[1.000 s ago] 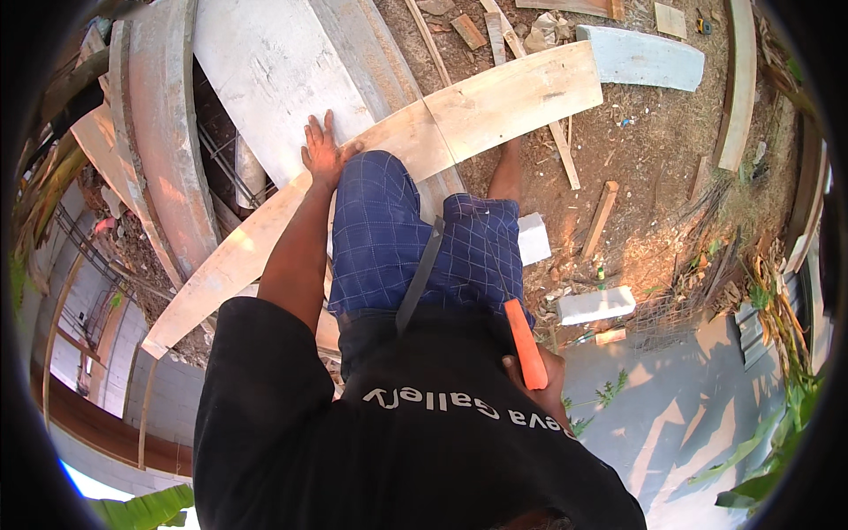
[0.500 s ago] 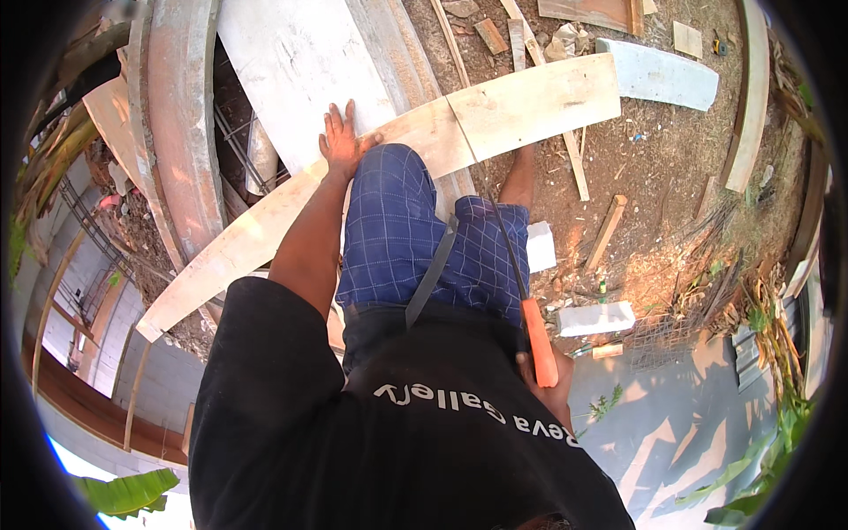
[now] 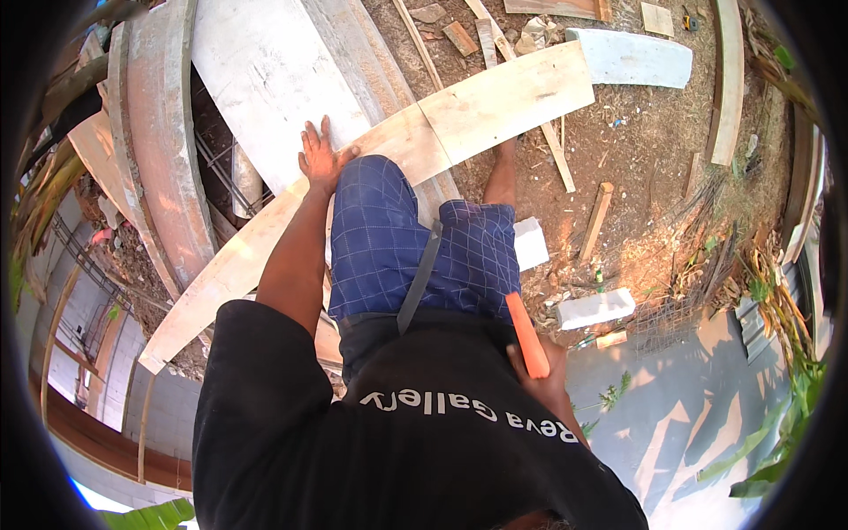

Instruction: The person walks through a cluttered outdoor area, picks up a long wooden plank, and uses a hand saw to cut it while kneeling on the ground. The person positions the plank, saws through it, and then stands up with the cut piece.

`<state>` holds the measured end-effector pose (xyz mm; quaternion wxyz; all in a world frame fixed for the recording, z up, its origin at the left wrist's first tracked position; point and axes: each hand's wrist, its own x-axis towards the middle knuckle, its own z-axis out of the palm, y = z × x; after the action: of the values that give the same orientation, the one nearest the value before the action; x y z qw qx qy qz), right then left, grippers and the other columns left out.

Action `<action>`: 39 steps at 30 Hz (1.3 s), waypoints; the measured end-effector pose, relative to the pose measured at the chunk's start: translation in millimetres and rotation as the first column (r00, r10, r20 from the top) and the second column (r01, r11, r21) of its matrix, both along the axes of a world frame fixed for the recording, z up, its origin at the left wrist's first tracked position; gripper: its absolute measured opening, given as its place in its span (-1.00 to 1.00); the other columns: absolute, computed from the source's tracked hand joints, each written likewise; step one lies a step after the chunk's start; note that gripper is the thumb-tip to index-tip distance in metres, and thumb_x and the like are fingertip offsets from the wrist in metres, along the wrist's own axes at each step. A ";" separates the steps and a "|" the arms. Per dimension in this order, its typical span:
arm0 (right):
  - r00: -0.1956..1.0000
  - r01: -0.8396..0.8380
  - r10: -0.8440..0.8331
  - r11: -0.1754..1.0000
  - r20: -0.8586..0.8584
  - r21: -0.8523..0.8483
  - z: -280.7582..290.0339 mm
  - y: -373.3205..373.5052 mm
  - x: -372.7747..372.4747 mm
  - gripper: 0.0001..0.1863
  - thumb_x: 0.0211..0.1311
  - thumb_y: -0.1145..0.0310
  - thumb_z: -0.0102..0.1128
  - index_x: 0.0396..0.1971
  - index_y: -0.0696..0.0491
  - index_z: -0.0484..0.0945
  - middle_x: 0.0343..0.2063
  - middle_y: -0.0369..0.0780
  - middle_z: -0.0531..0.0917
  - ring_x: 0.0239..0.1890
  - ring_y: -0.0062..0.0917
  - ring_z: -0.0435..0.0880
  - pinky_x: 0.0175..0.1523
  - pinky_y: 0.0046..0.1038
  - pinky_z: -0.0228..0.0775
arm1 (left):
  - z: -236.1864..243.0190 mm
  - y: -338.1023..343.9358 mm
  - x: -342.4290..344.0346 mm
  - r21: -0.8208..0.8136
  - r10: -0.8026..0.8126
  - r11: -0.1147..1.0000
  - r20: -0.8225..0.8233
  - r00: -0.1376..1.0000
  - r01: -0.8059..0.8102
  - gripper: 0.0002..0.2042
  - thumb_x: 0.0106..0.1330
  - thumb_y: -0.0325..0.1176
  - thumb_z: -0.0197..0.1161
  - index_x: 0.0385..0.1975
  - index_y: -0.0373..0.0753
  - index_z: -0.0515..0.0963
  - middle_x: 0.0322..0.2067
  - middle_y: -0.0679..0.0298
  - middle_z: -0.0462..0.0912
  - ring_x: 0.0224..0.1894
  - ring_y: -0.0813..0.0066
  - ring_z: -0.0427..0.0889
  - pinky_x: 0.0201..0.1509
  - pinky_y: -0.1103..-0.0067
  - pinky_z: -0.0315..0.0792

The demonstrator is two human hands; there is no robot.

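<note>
A long, curved pale wooden board (image 3: 234, 269) runs from the lower left to the upper right across my bent knee, with a thin dark line crossing it right of the knee. My left hand (image 3: 325, 161) rests flat at its upper edge beside the knee, fingers spread. Down at my right hip, my right hand (image 3: 549, 369) is closed around the orange handle of a handsaw (image 3: 527, 336). I cannot make out the saw's blade clearly against my blue checked shorts.
A wide whitish panel (image 3: 265, 71) and weathered, curved planks (image 3: 159, 132) lie at the upper left. On the littered dirt are a pale blue curved piece (image 3: 634, 58), wood strips (image 3: 596, 221), a white block (image 3: 596, 308) and a tape measure (image 3: 690, 23).
The orange handle has tilted and moved slightly forward, and more of my right hand shows. The blade, earlier seen across my shorts, is no longer distinct. The whole view has shifted slightly.
</note>
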<state>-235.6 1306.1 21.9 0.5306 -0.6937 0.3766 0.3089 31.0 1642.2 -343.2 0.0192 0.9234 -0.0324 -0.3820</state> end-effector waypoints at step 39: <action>0.965 0.143 -0.119 0.985 0.234 -0.092 -184.9 25.2 94.7 -0.72 0.20 0.24 0.34 -0.27 0.16 0.62 -0.48 0.05 0.65 -0.38 0.02 0.67 -0.33 -0.19 0.48 | -9.1 -4.3 12.7 -0.101 -0.033 0.994 0.029 0.999 0.035 0.07 0.04 0.43 0.28 0.54 0.25 -0.11 0.56 0.09 -0.30 0.58 0.03 -0.28 0.47 -0.13 -0.21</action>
<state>-140.9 1331.3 -163.0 0.5513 -0.7258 0.3744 0.1707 43.8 1637.9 -352.3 0.0593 0.9257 -0.0678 -0.3673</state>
